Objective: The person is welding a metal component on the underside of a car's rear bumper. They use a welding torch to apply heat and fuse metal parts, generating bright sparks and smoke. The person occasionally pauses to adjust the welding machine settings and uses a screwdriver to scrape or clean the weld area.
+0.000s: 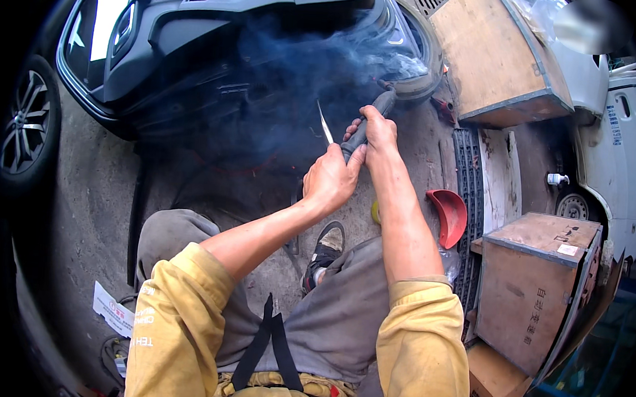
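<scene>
My right hand is wrapped round a dark, thick cylindrical tool handle, which slants up and to the right. The handle's far end lies close to the lower right corner of a dark car door, where pale smoke rises. I cannot make out the working tip. My left hand is closed at the handle's near end, and a thin, pointed metal tool sticks up from its fingers. Bluish smoke veils the lower side of the door.
A wooden crate stands at the upper right, another wooden crate at the lower right. A red curved scoop-like piece lies beside a black ridged strip. A car wheel is at the left; a white vehicle stands right.
</scene>
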`<control>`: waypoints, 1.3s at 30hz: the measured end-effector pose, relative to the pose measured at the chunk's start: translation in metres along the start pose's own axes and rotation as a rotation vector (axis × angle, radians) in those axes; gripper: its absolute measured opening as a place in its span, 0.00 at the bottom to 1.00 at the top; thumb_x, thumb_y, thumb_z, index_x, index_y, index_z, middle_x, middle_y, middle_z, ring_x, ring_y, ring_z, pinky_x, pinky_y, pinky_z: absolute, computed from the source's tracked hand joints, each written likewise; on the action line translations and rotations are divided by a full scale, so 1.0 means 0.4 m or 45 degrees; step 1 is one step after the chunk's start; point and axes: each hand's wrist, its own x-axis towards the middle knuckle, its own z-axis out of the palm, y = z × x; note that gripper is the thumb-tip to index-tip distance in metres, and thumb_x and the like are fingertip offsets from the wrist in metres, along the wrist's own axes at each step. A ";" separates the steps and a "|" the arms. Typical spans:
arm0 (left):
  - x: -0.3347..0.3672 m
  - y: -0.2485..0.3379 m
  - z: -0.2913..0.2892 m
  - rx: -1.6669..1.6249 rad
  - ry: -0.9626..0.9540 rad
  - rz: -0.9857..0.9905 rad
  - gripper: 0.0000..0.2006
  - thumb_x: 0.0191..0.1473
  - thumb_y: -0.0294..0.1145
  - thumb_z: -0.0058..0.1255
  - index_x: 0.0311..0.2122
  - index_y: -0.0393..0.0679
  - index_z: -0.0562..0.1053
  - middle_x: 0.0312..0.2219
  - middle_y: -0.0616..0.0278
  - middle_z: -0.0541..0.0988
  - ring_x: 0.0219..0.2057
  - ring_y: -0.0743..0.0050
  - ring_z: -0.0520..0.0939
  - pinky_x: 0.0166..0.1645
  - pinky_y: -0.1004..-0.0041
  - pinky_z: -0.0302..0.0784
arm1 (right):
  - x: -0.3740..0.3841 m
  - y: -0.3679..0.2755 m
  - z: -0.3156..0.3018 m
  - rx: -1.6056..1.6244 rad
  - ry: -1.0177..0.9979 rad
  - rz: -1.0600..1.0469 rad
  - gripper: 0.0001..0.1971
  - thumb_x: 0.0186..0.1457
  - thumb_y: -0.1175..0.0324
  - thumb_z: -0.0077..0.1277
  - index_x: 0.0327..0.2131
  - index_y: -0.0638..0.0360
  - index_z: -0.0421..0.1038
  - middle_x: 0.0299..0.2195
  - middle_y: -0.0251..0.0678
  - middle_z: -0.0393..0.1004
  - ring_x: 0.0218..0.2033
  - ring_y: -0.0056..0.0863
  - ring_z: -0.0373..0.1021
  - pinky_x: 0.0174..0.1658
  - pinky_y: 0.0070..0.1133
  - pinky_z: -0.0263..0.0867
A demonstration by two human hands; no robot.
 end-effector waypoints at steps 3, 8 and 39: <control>0.009 -0.002 0.000 0.004 -0.010 -0.015 0.32 0.62 0.60 0.39 0.40 0.32 0.70 0.35 0.39 0.80 0.41 0.39 0.81 0.45 0.50 0.73 | 0.005 0.002 0.004 0.010 -0.005 -0.012 0.09 0.52 0.70 0.49 0.26 0.67 0.64 0.19 0.39 0.66 0.16 0.30 0.66 0.18 0.30 0.66; 0.023 -0.008 0.005 0.006 -0.004 -0.015 0.32 0.61 0.61 0.39 0.42 0.32 0.71 0.36 0.39 0.80 0.42 0.38 0.81 0.46 0.49 0.73 | 0.023 0.001 0.002 0.004 -0.036 -0.004 0.09 0.53 0.70 0.51 0.30 0.67 0.64 0.21 0.39 0.67 0.18 0.29 0.66 0.21 0.30 0.66; 0.048 -0.019 0.003 0.040 -0.037 -0.029 0.34 0.62 0.62 0.36 0.44 0.31 0.69 0.39 0.36 0.79 0.44 0.38 0.79 0.47 0.50 0.72 | 0.058 0.014 0.010 -0.077 -0.035 -0.066 0.09 0.52 0.70 0.52 0.29 0.68 0.67 0.20 0.38 0.68 0.18 0.31 0.67 0.20 0.31 0.65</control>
